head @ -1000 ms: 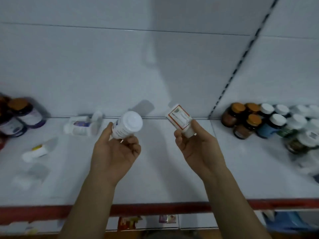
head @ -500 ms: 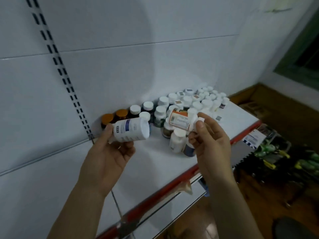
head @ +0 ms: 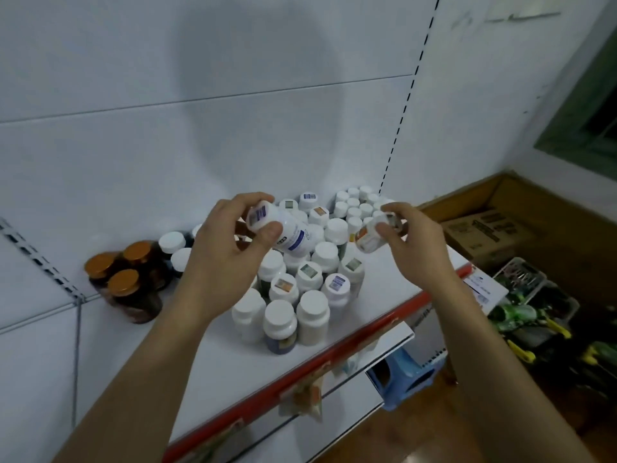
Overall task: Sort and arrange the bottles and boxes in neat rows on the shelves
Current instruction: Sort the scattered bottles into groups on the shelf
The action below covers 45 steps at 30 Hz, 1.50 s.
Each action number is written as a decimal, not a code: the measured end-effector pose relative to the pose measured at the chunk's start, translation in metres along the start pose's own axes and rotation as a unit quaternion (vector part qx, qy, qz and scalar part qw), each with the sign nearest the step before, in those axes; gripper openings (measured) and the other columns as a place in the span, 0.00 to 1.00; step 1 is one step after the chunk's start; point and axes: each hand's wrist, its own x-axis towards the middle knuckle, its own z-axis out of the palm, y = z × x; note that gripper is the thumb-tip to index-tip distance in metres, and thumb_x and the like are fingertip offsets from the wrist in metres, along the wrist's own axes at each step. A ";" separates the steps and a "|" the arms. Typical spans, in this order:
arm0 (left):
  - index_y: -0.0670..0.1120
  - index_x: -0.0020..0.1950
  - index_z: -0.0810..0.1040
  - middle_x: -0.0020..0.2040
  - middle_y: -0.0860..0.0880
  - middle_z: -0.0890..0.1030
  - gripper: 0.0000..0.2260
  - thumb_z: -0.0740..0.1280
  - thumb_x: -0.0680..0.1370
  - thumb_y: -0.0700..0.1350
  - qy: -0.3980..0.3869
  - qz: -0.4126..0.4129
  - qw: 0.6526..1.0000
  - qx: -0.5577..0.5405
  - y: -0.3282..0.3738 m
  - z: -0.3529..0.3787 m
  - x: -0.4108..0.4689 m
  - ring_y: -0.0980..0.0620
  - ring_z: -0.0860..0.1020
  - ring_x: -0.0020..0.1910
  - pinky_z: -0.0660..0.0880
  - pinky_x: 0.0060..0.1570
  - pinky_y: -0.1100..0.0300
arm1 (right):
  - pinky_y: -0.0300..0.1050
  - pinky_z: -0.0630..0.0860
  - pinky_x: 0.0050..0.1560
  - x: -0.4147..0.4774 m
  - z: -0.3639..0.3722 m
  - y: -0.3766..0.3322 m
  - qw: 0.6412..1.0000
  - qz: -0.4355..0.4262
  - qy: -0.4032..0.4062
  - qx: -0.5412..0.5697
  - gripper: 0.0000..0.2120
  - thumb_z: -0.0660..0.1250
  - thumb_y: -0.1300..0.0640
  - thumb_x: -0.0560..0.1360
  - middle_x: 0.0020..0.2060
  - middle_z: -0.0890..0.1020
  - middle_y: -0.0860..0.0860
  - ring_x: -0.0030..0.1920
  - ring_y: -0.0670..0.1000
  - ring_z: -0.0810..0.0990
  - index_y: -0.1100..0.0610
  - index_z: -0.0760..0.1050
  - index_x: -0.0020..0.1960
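Observation:
My left hand [head: 223,252] grips a white bottle with a blue label [head: 287,234], held tilted above the cluster of white-capped bottles [head: 310,289] on the white shelf [head: 140,355]. My right hand [head: 412,242] pinches a small white bottle with an orange-edged label [head: 369,237], tilted too, over the right part of the same cluster. Smaller white bottles [head: 359,203] stand packed at the back right of the shelf.
Brown bottles with orange caps [head: 125,285] stand at the cluster's left by the back wall. The shelf has a red front edge [head: 334,359]. Below right are a blue stool [head: 405,375], cardboard boxes [head: 480,232] and a crate of green goods [head: 531,305].
My view has swung further right and nearer to the bottle cluster. Both hands have carried their bottles from open shelf to above the standing bottles, and the left bottle now tilts down.

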 end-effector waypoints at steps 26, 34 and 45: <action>0.60 0.71 0.72 0.64 0.54 0.73 0.18 0.63 0.81 0.50 -0.271 0.160 0.858 0.407 -0.004 0.166 0.040 0.49 0.67 0.67 0.63 0.65 0.45 | 0.45 0.76 0.46 -0.044 0.002 0.075 0.960 0.208 0.058 0.180 0.07 0.60 0.56 0.84 0.52 0.80 0.46 0.50 0.47 0.80 0.47 0.75 0.58; 0.56 0.78 0.65 0.80 0.51 0.60 0.23 0.59 0.83 0.56 -0.240 0.117 0.865 0.425 0.009 0.101 0.025 0.47 0.58 0.78 0.59 0.73 0.42 | 0.48 0.71 0.64 -0.058 0.006 0.035 0.997 0.065 0.007 0.044 0.14 0.59 0.59 0.84 0.65 0.77 0.50 0.65 0.50 0.73 0.51 0.73 0.68; 0.52 0.68 0.77 0.70 0.48 0.74 0.18 0.69 0.78 0.50 0.160 -0.224 0.856 0.438 -0.081 -0.189 -0.166 0.42 0.69 0.70 0.62 0.67 0.39 | 0.51 0.65 0.69 -0.075 0.115 -0.169 0.952 -0.282 -0.115 0.023 0.15 0.64 0.56 0.81 0.64 0.78 0.54 0.65 0.57 0.72 0.56 0.75 0.67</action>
